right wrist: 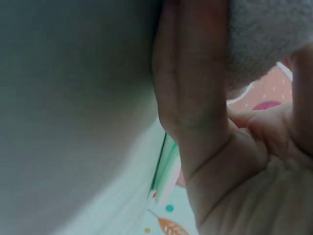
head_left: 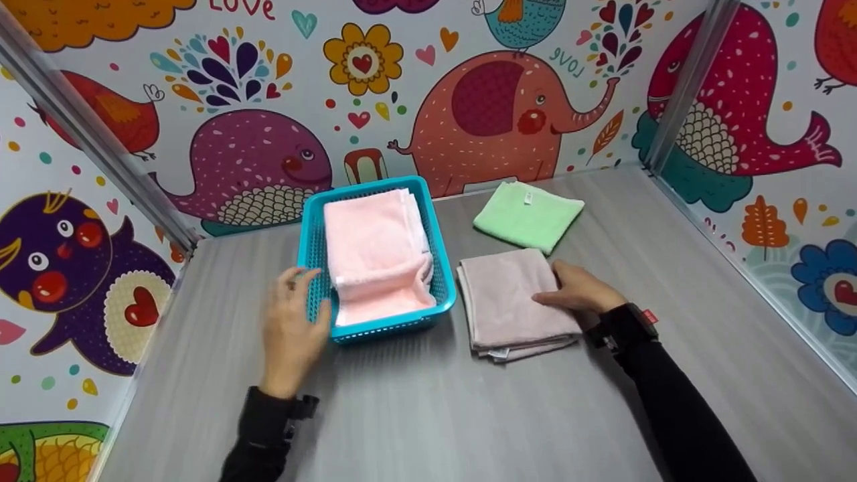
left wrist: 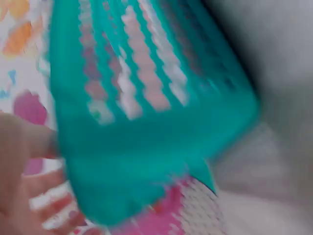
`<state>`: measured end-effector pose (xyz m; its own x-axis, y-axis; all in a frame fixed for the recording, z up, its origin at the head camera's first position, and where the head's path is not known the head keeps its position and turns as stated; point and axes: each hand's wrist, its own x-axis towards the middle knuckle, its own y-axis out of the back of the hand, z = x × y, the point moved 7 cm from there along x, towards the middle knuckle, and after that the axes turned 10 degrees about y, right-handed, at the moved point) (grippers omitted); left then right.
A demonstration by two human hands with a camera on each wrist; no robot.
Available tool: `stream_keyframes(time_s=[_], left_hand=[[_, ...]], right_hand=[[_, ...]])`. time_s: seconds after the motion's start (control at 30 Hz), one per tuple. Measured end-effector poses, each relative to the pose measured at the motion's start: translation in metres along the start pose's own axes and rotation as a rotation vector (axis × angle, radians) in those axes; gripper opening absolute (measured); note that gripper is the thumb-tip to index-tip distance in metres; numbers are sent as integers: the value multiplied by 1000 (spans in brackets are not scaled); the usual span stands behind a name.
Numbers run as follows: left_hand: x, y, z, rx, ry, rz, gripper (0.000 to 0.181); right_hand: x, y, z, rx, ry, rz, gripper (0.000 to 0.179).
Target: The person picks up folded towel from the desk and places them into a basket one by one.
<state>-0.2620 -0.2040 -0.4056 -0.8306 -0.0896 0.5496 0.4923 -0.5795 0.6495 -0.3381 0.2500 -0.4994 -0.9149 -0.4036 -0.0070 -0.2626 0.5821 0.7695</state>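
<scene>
My right hand (head_left: 581, 289) grips the right edge of a folded dusty-pink towel (head_left: 512, 294), thumb on top. In the right wrist view the fingers (right wrist: 195, 83) lie beneath the fuzzy towel (right wrist: 266, 36). A teal plastic basket (head_left: 440, 261) stands to the left, with folded light-pink towels (head_left: 371, 231) inside, the front part slightly rumpled. Beside the basket's left wall is my left hand (head_left: 292, 335), blurred, fingers apart and holding nothing. The left wrist view shows the basket (left wrist: 146, 137) close up; whether the hand touches it, I cannot tell.
A folded light-green towel (head_left: 529, 217) lies behind the dusty-pink one, near the back wall. The grey tabletop (head_left: 428, 408) is enclosed by cartoon-printed walls (head_left: 375, 134) at the back and both sides, with metal posts (head_left: 689, 94) at the corners.
</scene>
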Motion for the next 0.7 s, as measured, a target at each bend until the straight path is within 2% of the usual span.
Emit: stream_keyframes(time_s=[0.03, 0.07, 0.1, 0.17, 0.23, 0.3, 0.37, 0.4, 0.5, 0.7], left_hand=[[-6, -2, 14, -35, -72, 38, 39], [-14, -6, 30, -78, -151, 47, 33], [-22, -14, 44, -112, -222, 22, 29], [-41, -35, 70, -174, -333, -89, 21], [-58, -61, 87, -194, -343, -266, 17], [-71, -85, 91, -177, -276, -437, 20], [-77, -105, 88, -145, -165, -552, 27], [-79, -112, 85, -134, -107, -590, 30], [-79, -131, 80, -124, 16, -633, 34], [-75, -158, 85, -166, 150, -683, 43]], right_hand=[[1, -2, -2, 9, 6, -5, 61], [2, -4, -4, 14, 10, -7, 61], [2, -6, -5, 16, 15, -8, 62], [3, -8, -7, 14, 15, -3, 59], [4, -9, -8, 5, 15, 0, 56], [5, -10, -10, -12, 16, -1, 53], [6, -12, -12, -22, 18, -6, 51], [7, -13, -13, -24, 20, -9, 51], [8, -14, -15, -28, 20, -6, 50], [12, -24, -26, -20, 40, 7, 52]])
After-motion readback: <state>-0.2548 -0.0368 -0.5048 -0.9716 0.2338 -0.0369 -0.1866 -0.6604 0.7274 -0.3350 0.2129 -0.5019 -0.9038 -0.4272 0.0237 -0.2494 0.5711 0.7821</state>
